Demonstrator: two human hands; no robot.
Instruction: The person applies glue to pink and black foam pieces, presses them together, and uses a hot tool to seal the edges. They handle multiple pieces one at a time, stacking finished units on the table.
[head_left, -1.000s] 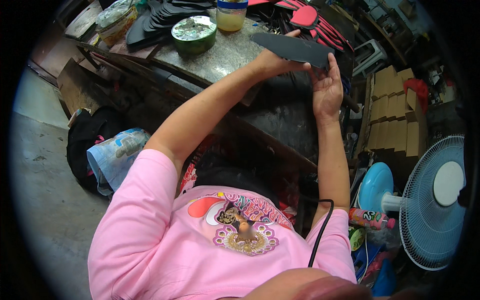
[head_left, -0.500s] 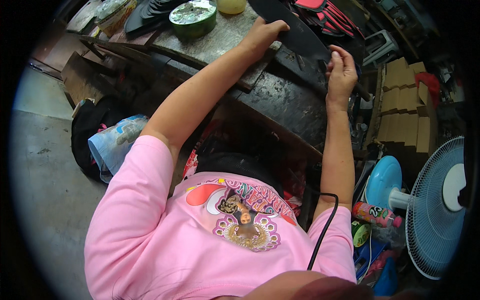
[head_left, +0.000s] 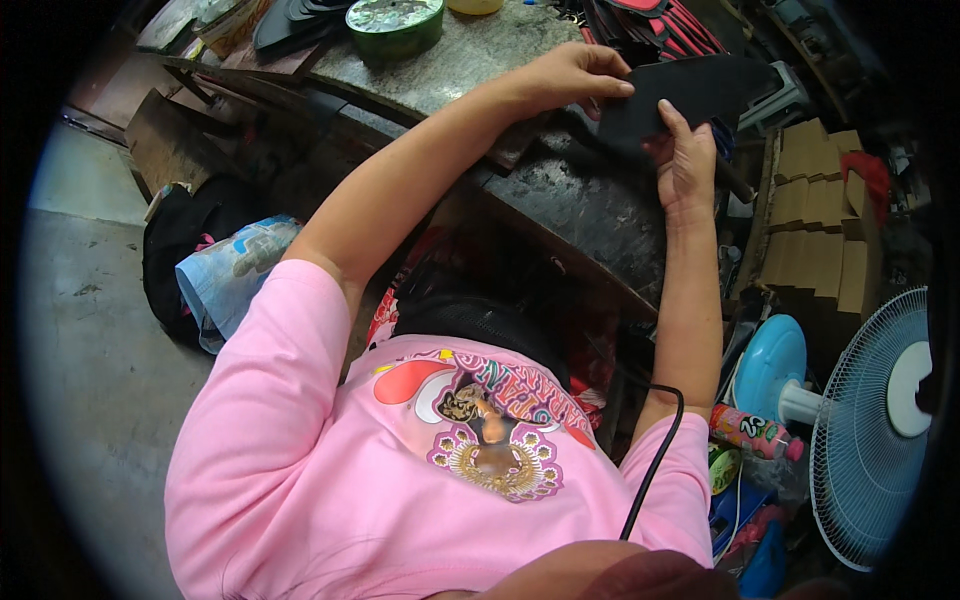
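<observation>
A flat black sheet, rounded like a shoe sole (head_left: 690, 85), is held up over the dark front part of the workbench (head_left: 570, 205). My left hand (head_left: 580, 80) is closed at its left edge, thumb and fingertips pinched together there. From below, my right hand (head_left: 688, 165) grips the near edge with the thumb on top; its other fingers are partly hidden. A dark rod-like handle (head_left: 737, 182) sticks out beside my right wrist; its other end is hidden.
Black and red sole or strap pieces (head_left: 655, 25) are piled behind the sheet. A green round tub (head_left: 395, 30) stands on the bench, left of more black soles (head_left: 300, 25). Cardboard pieces (head_left: 815, 215) and a blue-white fan (head_left: 870, 430) are at right. A black cable (head_left: 655, 460) crosses my right side.
The black sheet has swung from slanting up-left to lying further right, between my hands. My left hand has moved right and slightly down, closer to my right hand.
</observation>
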